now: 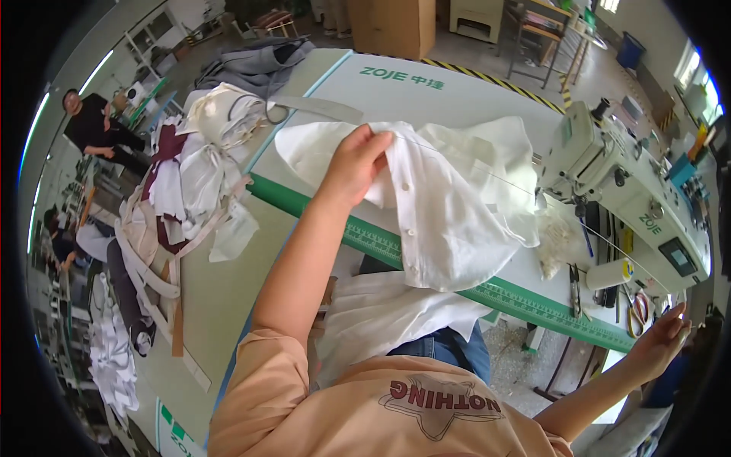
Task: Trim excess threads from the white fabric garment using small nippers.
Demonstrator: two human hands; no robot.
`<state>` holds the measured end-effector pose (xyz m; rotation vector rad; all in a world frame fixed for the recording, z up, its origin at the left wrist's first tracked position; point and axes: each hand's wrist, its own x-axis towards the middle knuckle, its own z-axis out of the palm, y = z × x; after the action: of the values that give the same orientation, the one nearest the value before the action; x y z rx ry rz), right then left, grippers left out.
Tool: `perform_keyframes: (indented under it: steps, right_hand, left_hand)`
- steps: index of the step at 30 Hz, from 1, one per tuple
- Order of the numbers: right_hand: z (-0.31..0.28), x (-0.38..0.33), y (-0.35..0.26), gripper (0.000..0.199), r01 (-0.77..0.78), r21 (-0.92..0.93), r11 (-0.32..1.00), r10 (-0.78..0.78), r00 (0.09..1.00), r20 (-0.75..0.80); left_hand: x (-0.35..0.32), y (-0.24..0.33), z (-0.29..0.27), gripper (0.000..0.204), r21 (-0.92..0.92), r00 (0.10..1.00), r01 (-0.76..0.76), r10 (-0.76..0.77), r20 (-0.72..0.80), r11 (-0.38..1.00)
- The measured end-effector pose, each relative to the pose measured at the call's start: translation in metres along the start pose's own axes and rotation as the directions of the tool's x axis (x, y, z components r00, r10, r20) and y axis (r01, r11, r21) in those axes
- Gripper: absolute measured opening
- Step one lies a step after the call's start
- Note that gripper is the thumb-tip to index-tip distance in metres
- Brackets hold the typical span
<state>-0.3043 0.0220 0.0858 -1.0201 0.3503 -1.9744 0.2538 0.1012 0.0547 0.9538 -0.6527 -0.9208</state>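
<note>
A white garment (pixel 449 213) with a row of small buttons lies bunched over the front edge of the sewing table, partly hanging past it. My left hand (pixel 356 164) pinches its upper edge near the top of the button strip. From that spot a thin thread (pixel 487 174) runs taut to the right, passing in front of the sewing machine (pixel 609 167). Far out at the lower right, my right hand (pixel 661 344) is raised with fingers pinched at the thread's other end. Whether a needle is there is too small to tell. More white cloth (pixel 388 312) lies over my lap.
A white thread spool (pixel 609 274), scissors (pixel 638 314) and thread snips (pixel 575 289) lie by the machine. The table's green front edge (pixel 533 305) carries a ruler scale. Heaped cloth (pixel 183 175) covers the left side table. A person (pixel 103 126) is at the far left.
</note>
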Motion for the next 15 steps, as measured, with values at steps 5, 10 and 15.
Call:
perform_keyframes:
  steps: [5,10,15]
  right_hand:
    - [0.021,-0.013,-0.012,0.024,0.201,-0.294,0.934,-0.296,0.898,-0.327]
    - [0.013,-0.031,0.017,0.021,0.106,-0.474,0.874,-0.24,0.943,-0.233]
    - [0.098,-0.105,0.085,0.01,-0.275,-0.658,0.701,0.446,0.889,0.103]
  left_hand:
    - [0.021,-0.008,-0.003,0.009,-0.069,0.998,0.042,-0.04,0.04,0.997]
    - [0.054,0.002,-0.014,0.011,-0.002,0.992,-0.105,0.105,0.063,0.994]
    - [0.052,0.011,-0.026,0.016,0.393,0.994,0.107,-0.09,-0.061,0.913]
